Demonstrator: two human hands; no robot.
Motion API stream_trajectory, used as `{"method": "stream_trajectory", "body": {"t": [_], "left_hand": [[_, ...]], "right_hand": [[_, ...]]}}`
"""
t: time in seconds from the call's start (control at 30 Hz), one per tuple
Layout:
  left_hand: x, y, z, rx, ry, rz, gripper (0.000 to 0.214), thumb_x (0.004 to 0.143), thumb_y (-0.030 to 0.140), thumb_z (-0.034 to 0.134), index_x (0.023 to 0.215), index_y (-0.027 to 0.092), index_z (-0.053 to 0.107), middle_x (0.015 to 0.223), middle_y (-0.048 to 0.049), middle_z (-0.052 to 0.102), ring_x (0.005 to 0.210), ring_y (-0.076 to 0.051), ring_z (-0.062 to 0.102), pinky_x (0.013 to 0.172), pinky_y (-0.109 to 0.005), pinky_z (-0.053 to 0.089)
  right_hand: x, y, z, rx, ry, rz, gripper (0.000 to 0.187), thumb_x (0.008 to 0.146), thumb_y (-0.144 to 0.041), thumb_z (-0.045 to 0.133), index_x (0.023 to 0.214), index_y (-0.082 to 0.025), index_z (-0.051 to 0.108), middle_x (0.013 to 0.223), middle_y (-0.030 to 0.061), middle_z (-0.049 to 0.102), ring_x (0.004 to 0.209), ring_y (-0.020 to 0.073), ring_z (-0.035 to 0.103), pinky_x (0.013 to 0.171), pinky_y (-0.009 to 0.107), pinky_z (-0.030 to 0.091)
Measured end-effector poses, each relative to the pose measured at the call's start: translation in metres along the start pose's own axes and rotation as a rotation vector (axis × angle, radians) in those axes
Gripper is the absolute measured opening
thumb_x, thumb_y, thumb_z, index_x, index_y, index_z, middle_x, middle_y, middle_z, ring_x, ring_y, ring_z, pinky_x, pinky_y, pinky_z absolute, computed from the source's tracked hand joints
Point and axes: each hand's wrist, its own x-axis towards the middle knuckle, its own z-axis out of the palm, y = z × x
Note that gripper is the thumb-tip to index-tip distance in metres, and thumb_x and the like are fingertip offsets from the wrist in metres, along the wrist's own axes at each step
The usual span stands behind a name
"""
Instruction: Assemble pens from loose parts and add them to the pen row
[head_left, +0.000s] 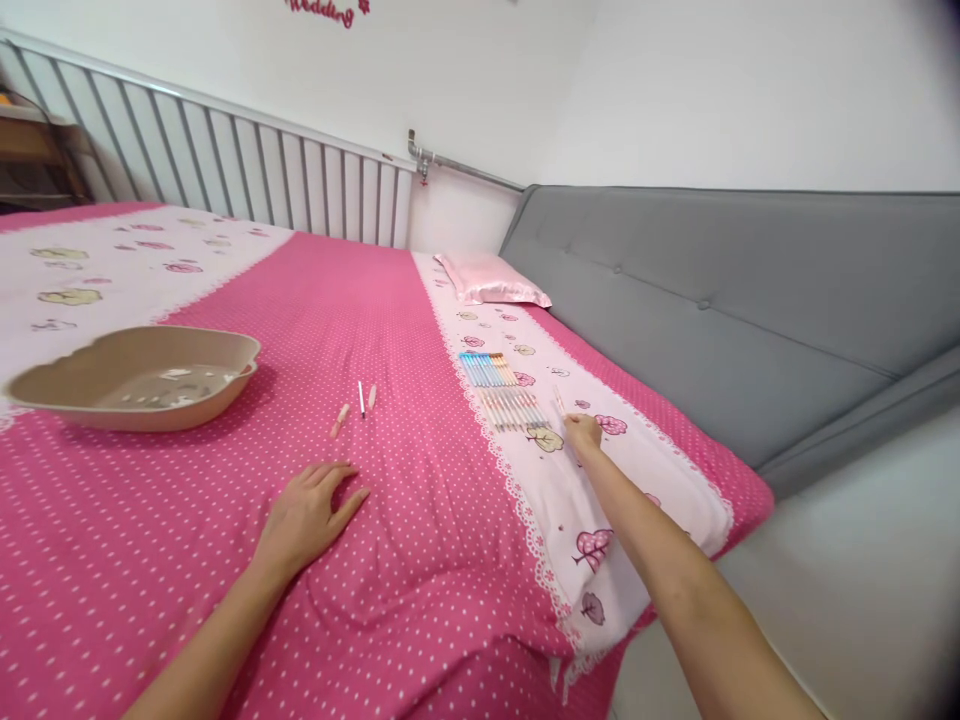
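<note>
My right hand [583, 431] is closed on a slim, pale pen [559, 400] at the right end of a row of similar pens. That lower row of pens [511, 410] lies side by side on the white printed strip of the bedspread. Just above it is a second row of pens [487, 369], with blue ones on the left and orange-brown ones on the right. Flat on the pink dotted cloth rests my left hand [311, 510], fingers spread and holding nothing. Beyond its fingertips lie a white pen with a dark tip [361, 400] and two small pinkish pieces [340, 420].
A beige plastic basin [135, 385] stands on the bed at the left, with some clear items inside. A pink satin pillow [495, 280] lies near the grey padded headboard [675, 270]. White railings [262, 160] and a wall pipe [472, 172] border the far side.
</note>
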Motion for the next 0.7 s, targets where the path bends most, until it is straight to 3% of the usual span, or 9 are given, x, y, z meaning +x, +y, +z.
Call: {"method": "stream_trajectory", "body": {"t": [0.27,0.7], "left_hand": [[0.000,-0.001,0.002,0.005,-0.005,-0.016,0.040,0.083,0.048,0.045,0.102,0.017,0.061,0.106,-0.0095,0.064,0.099,-0.024,0.057,0.092,-0.039,0.041],[-0.001,-0.003,0.005,-0.030,0.010,-0.027,0.039,0.082,0.049,0.046,0.100,0.017,0.061,0.105,-0.0080,0.065,0.098,-0.024,0.058,0.091,-0.038,0.042]], "right_hand": [[0.020,0.007,0.018,-0.050,-0.006,0.057,0.028,0.088,-0.031,0.052,0.112,-0.017,0.054,0.115,0.0080,0.055,0.096,0.0193,0.057,0.081,0.039,0.049],[0.038,-0.001,0.040,-0.072,-0.054,0.033,0.026,0.088,-0.031,0.052,0.110,-0.018,0.056,0.114,0.0078,0.055,0.096,0.0187,0.057,0.081,0.037,0.049]]}}
